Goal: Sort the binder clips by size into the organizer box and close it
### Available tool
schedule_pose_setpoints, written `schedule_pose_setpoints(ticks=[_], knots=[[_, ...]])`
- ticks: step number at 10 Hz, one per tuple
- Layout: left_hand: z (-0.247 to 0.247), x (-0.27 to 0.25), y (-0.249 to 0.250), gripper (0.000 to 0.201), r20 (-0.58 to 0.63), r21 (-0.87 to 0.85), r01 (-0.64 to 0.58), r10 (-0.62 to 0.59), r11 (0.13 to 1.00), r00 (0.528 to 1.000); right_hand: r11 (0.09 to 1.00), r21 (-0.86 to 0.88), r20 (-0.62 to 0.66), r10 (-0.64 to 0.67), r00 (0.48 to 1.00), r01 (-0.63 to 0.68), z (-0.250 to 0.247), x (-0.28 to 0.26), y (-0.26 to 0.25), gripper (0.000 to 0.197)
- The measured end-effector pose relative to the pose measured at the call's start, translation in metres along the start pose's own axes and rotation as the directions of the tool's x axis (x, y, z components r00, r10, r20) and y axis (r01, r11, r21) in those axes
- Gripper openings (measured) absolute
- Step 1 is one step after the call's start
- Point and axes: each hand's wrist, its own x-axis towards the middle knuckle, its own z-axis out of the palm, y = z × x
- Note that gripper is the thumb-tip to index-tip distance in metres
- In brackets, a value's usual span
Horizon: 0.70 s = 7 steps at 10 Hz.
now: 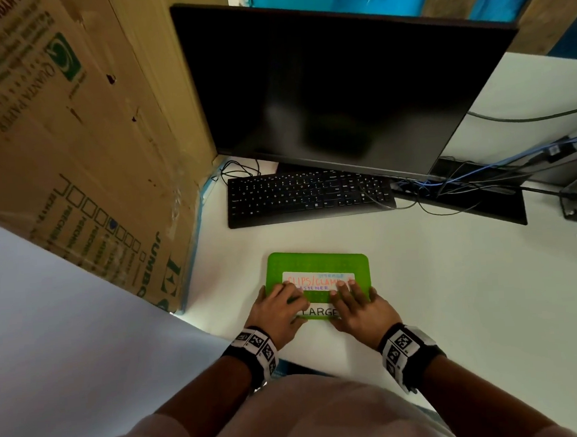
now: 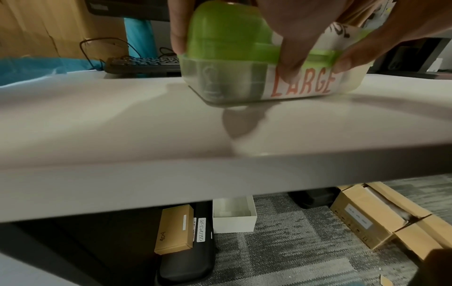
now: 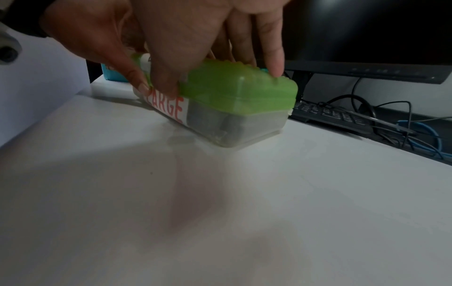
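Note:
The organizer box point(image 1: 317, 262) stands on the white desk point(image 1: 422, 294) right in front of me, its green lid point(image 2: 225, 32) down over the clear base. A white label reading LARGE point(image 2: 303, 83) faces me. Dark binder clips point(image 3: 220, 120) show dimly through the base wall. My left hand point(image 1: 279, 307) grips the box's left front, fingers over the lid and thumb point(image 2: 291, 56) on the green front latch. My right hand point(image 1: 354, 306) grips the right front, with fingers on the lid point(image 3: 234, 92) and its thumb point(image 3: 141, 85) against the label.
A black keyboard point(image 1: 306, 196) and a dark monitor point(image 1: 339, 88) stand behind the box. A big cardboard carton point(image 1: 69, 131) walls off the left. Cables point(image 1: 516, 171) tangle at the right. The desk's front edge point(image 2: 220, 183) is close; boxes sit on the floor beneath.

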Motion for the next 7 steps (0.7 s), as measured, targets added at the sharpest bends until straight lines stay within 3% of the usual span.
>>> schedule_pose_setpoints(ticks=[3, 4, 5, 6, 7], knots=[[-0.011, 0.016, -0.006, 0.044, 0.190, -0.126, 0.106, -0.081, 0.986, 0.978, 0.994, 0.072, 0.126, 0.068, 0.990, -0.077, -0.024, -0.005, -0.003, 0.047], [-0.016, 0.019, 0.000, 0.041, 0.102, -0.099, 0.002, 0.008, 0.995, 0.995, 0.990, 0.103, 0.129, 0.079, 0.988, -0.093, -0.040, -0.011, 0.006, 0.041], [-0.024, 0.018, 0.029, 0.034, 0.102, -0.201, -0.090, 0.112, 0.975, 0.988, 0.977, 0.113, 0.158, 0.162, 0.974, -0.181, -0.051, -0.019, 0.023, 0.040], [-0.026, 0.020, 0.059, 0.037, 0.249, -0.373, -0.095, 0.198, 0.923, 0.948, 0.957, 0.107, 0.078, 0.263, 0.962, -0.270, -0.065, -0.032, 0.050, 0.053], [-0.020, 0.011, 0.076, 0.044, 0.448, -0.377, -0.012, 0.193, 0.926, 0.873, 0.923, 0.121, -0.122, 0.379, 0.917, -0.365, -0.084, -0.046, 0.071, 0.060]])
